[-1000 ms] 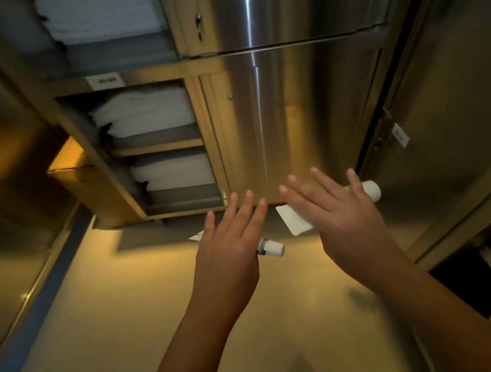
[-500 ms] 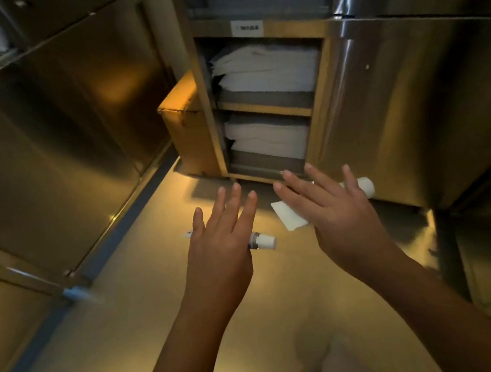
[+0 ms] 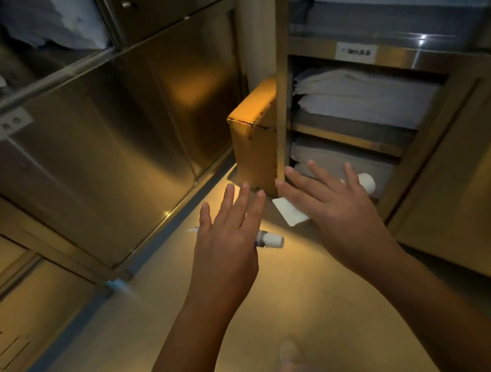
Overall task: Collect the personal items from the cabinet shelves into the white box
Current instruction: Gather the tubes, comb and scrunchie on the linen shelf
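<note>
My left hand (image 3: 228,246) is stretched forward, back up, fingers straight, and holds a small tube (image 3: 270,241) with a white cap under the palm; its flat tail pokes out on the left. My right hand (image 3: 335,213) is held the same way over a larger white tube (image 3: 292,214), whose round cap shows past the little finger. Both thumbs are hidden beneath the hands. No white box is in view.
Open cabinet shelves (image 3: 355,136) on the right hold stacks of folded white linen (image 3: 365,96). A brown cardboard box (image 3: 251,140) stands in the corner beside them. Steel cabinet doors (image 3: 97,151) line the left. My foot (image 3: 291,358) shows on the pale floor.
My view has swung left, so the linen shelves slid from the left to the right. Both hands keep the same outstretched pose with the tubes under them.
</note>
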Demonstrator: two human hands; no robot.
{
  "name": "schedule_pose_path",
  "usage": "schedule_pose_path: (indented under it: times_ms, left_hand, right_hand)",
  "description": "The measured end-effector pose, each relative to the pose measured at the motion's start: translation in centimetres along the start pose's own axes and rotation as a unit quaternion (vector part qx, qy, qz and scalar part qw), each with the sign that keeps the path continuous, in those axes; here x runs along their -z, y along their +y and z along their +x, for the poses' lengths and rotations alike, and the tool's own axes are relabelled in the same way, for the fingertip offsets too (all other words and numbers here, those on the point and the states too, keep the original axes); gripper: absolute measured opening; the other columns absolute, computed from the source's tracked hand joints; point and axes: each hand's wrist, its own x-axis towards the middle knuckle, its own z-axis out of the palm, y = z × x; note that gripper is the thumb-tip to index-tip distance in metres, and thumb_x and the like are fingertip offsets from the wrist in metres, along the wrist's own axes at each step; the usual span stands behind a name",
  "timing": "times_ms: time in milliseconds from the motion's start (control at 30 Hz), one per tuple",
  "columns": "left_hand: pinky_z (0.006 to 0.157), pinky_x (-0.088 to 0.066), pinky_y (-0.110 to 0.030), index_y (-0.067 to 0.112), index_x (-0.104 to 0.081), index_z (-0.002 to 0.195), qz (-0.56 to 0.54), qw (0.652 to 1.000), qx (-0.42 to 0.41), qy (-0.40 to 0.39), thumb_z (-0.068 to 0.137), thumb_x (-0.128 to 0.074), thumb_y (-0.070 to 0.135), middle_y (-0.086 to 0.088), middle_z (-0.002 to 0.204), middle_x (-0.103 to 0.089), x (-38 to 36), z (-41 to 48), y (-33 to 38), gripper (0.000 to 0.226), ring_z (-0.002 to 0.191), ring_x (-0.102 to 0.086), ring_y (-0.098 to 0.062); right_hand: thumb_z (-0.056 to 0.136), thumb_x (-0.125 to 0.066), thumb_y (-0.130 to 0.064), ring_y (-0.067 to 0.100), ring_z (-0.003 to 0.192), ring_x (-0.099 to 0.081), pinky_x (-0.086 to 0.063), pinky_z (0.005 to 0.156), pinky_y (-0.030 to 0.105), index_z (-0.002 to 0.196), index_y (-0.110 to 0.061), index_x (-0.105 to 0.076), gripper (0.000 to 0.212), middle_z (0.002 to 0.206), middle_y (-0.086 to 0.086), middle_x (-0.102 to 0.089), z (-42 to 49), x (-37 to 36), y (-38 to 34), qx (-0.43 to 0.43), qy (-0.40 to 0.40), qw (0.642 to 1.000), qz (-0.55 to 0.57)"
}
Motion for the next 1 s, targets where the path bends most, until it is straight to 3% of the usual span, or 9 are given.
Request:
schedule_pose_path:
  times_ms: [67,133,200,300,433,500,567,667,1000]
  left_hand:
    - [0.104,-0.003,-0.045,0.010,-0.034,0.140,0.015,1.000,0.017,0.002,0.076,-0.068,0.000,-0.012,0.147,-0.031,0.5,2.7,-2.0,0.072,0.134,-0.006,-0.021]
    - [0.097,-0.014,-0.053,0.003,-0.048,0.130,0.030,0.999,0.036,0.014,0.061,-0.079,-0.006,-0.020,0.134,-0.047,1.1,5.2,-3.9,0.076,0.129,-0.032,-0.034]
    - [0.090,-0.018,-0.057,-0.001,-0.055,0.122,0.050,0.996,0.061,0.039,0.050,-0.084,-0.007,-0.022,0.126,-0.055,1.4,7.1,-5.9,0.078,0.119,-0.046,-0.042]
    - [0.092,-0.018,-0.057,0.001,-0.055,0.123,0.059,0.992,0.099,0.046,0.053,-0.083,-0.006,-0.021,0.128,-0.054,1.7,8.6,-8.8,0.076,0.121,-0.045,-0.041]
    - [0.090,-0.020,-0.057,0.001,-0.057,0.121,0.079,0.988,0.125,0.047,0.050,-0.084,-0.007,-0.020,0.126,-0.056,1.9,9.6,-13.2,0.076,0.118,-0.048,-0.041]
    - [0.095,-0.015,-0.055,0.004,-0.052,0.128,0.068,0.985,0.154,0.035,0.059,-0.079,-0.006,-0.018,0.132,-0.050,2.1,10.1,-15.7,0.075,0.127,-0.039,-0.037]
    - [0.104,0.000,-0.046,0.014,-0.032,0.141,0.046,0.982,0.184,0.019,0.079,-0.066,0.001,-0.011,0.148,-0.029,2.3,10.6,-18.6,0.072,0.137,-0.006,-0.022]
    - [0.101,0.019,-0.033,0.027,-0.003,0.145,0.055,0.979,0.197,0.004,0.093,-0.046,0.013,0.003,0.155,0.001,2.4,11.2,-23.9,0.070,0.127,0.025,-0.007]
    - [0.098,0.023,-0.030,0.032,0.010,0.139,0.072,0.971,0.226,0.014,0.094,-0.044,0.017,0.005,0.155,0.010,6.8,15.0,-40.0,0.072,0.124,0.030,-0.006]
  right_hand:
    - [0.072,-0.072,0.005,0.040,0.131,-0.034,-0.011,0.103,0.061,0.133,-0.012,-0.046,0.069,0.139,0.012,-0.045,3.7,-0.5,0.7,0.021,-0.003,1.000,0.003]
    - [0.078,-0.068,0.001,0.035,0.136,-0.026,-0.004,0.106,0.057,0.137,-0.016,-0.040,0.068,0.144,0.009,-0.038,7.3,-1.2,1.3,0.047,-0.005,0.999,0.003]
    - [0.081,-0.066,-0.003,0.032,0.138,-0.021,-0.001,0.108,0.056,0.139,-0.018,-0.036,0.067,0.146,0.007,-0.034,10.8,-2.2,1.5,0.076,-0.008,0.997,0.005]
    - [0.077,-0.069,0.000,0.035,0.136,-0.027,-0.007,0.107,0.059,0.137,-0.016,-0.042,0.067,0.143,0.008,-0.040,15.2,-3.7,0.9,0.108,-0.016,0.994,0.005]
    - [0.058,-0.081,0.007,0.042,0.121,-0.046,-0.022,0.096,0.066,0.126,-0.010,-0.056,0.074,0.129,0.015,-0.055,20.1,-6.4,-1.3,0.148,-0.014,0.989,0.017]
    - [0.051,-0.084,0.007,0.042,0.116,-0.051,-0.025,0.093,0.066,0.122,-0.009,-0.059,0.078,0.125,0.015,-0.058,22.4,-7.9,-2.6,0.171,-0.010,0.985,0.018]
    - [0.049,-0.084,0.008,0.042,0.115,-0.052,-0.022,0.092,0.064,0.121,-0.010,-0.060,0.078,0.124,0.015,-0.059,24.9,-9.5,-3.9,0.184,-0.004,0.983,0.021]
    - [0.050,-0.081,0.013,0.043,0.116,-0.051,-0.021,0.093,0.064,0.122,-0.010,-0.059,0.078,0.126,0.015,-0.058,28.8,-11.7,-6.1,0.190,0.004,0.981,0.024]
    - [0.050,-0.082,0.009,0.042,0.119,-0.048,-0.022,0.094,0.064,0.124,-0.010,-0.058,0.080,0.127,0.016,-0.056,42.8,-16.3,-15.5,0.211,0.020,0.976,0.046]
